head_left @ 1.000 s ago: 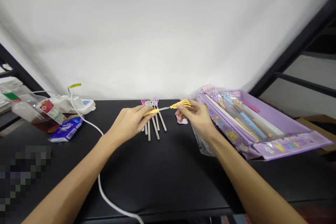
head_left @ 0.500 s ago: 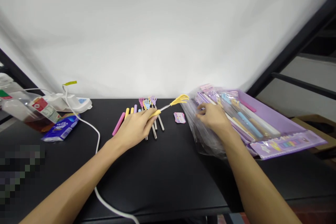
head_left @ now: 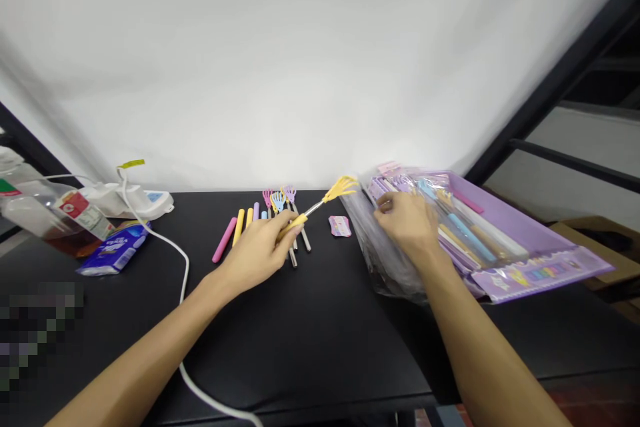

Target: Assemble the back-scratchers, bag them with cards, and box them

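A yellow back scratcher (head_left: 341, 188) with a hand-shaped head and a metal rod is held by its handle in my left hand (head_left: 263, 247), head pointing up to the right. Beneath and behind that hand lie several detached back scratcher heads (head_left: 279, 200) on metal rods, in pink, blue, yellow and purple. Coloured handle tubes (head_left: 225, 240) lie to their left. My right hand (head_left: 407, 220) is over clear plastic bags (head_left: 385, 260), its fingers curled in a pinch; what they grip, if anything, is hidden. A small pink-and-purple card (head_left: 340, 226) lies between the hands.
A purple display box (head_left: 520, 233) with packaged back scratchers stands right, beside a cardboard box (head_left: 595, 240). At left are a bottle (head_left: 75, 210), a blue tissue pack (head_left: 115, 248) and a white power strip (head_left: 150, 203). A white cable (head_left: 187, 267) crosses the black table.
The yellow back scratcher has turned slightly in my left hand, so its head shows more broadside. My right hand stays at the plastic bags with its fingers curled. The view has shifted a little.
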